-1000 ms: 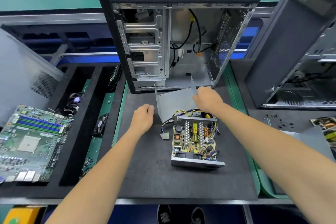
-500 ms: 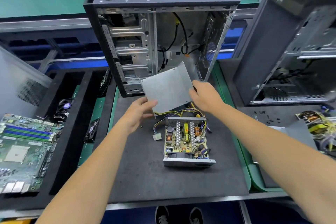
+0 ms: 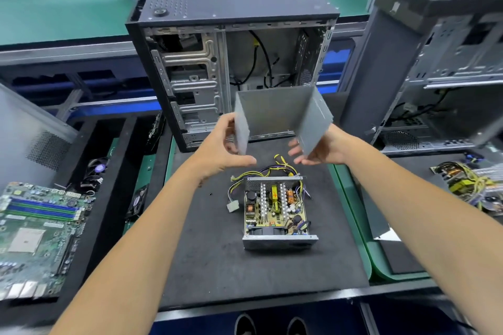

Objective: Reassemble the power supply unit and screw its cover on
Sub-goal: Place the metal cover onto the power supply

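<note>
Head view: both bare forearms reach forward over the black work mat [image 3: 206, 261], wrists raised. The left hand [image 3: 223, 147] clasps the left wall of the grey U-shaped metal cover [image 3: 275, 114], thumb low and fingers curled round its front edge; the right hand [image 3: 321, 149] grips the right wall from outside and below. The cover hangs in the air, open side toward the camera, in front of the open computer case [image 3: 231, 62] at the mat's far edge. Below the hands, near the mat's middle, the uncovered power supply unit [image 3: 277, 212] lies with its circuit board exposed, its wires [image 3: 269, 168] trailing toward the far edge. A motherboard [image 3: 38, 234] rests off the mat's left edge.
</note>
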The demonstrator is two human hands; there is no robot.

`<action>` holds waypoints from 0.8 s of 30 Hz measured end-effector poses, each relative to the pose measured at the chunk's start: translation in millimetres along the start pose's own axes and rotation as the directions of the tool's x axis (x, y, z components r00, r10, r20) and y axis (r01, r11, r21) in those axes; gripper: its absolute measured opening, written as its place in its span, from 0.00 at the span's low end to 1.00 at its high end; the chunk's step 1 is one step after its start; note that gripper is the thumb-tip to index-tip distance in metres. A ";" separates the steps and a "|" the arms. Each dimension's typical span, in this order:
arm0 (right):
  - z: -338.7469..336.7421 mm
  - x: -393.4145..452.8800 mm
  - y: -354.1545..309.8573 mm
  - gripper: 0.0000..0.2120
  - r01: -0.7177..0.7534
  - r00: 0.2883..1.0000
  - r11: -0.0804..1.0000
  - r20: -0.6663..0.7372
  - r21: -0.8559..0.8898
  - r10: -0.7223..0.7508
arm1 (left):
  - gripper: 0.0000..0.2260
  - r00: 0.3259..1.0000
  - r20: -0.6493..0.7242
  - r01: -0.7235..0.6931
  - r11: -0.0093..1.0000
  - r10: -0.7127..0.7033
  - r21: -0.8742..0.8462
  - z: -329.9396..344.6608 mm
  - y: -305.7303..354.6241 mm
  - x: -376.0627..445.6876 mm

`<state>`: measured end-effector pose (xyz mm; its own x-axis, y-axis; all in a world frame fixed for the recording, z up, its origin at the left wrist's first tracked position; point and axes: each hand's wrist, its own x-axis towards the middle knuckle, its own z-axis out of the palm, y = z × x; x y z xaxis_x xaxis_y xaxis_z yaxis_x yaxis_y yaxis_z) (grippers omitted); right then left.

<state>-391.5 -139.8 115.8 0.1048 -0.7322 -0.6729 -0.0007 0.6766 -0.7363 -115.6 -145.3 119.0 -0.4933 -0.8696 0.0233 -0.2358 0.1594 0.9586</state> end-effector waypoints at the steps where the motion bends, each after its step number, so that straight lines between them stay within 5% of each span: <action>1: -1.9 -2.5 -0.9 0.26 -0.020 1.000 0.998 0.026 0.065 0.018 | 0.39 0.999 0.040 -0.039 0.995 0.035 0.090 2.3 5.4 0.7; 6: -8.8 -17.3 -3.7 0.42 -0.068 0.995 0.987 0.075 0.143 0.058 | 0.40 0.976 0.168 -0.193 0.906 0.138 0.377 11.1 13.1 -1.8; 9: -11.5 -26.5 1.8 0.31 -0.074 0.981 0.994 0.186 0.086 0.057 | 0.41 0.962 0.196 -0.263 0.849 0.193 0.458 17.5 8.2 -4.6; 14: -7.3 -37.6 6.4 0.22 -0.013 0.983 0.995 0.182 0.100 -0.005 | 0.48 0.985 0.121 -0.167 0.884 0.127 0.436 28.0 1.0 -4.8; 17: -1.3 -42.9 3.6 0.18 0.048 0.992 0.996 0.113 0.072 -0.056 | 0.47 0.998 -0.042 0.047 0.967 -0.038 0.252 34.1 -2.4 -6.5; 19: 1.5 -46.1 5.7 0.16 0.081 0.992 0.994 0.096 0.072 -0.088 | 0.37 0.961 -0.116 0.261 0.963 -0.252 0.062 35.9 -4.3 -7.5; 22: 0.8 -47.6 14.0 0.18 0.145 0.987 0.988 0.059 0.053 -0.148 | 0.15 0.880 -0.011 0.441 0.827 -0.474 -0.348 38.5 -3.4 -10.6; 24: 0.3 -45.5 19.5 0.22 0.172 0.984 0.984 0.036 0.045 -0.173 | 0.22 0.855 0.082 0.483 0.731 -0.512 -0.482 39.8 0.4 -15.0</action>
<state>-395.9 -93.3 132.1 0.1390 -0.8352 -0.5320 0.0617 0.5435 -0.8371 -141.6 -113.6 107.7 -0.3698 -0.7870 -0.4939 -0.0071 -0.5292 0.8485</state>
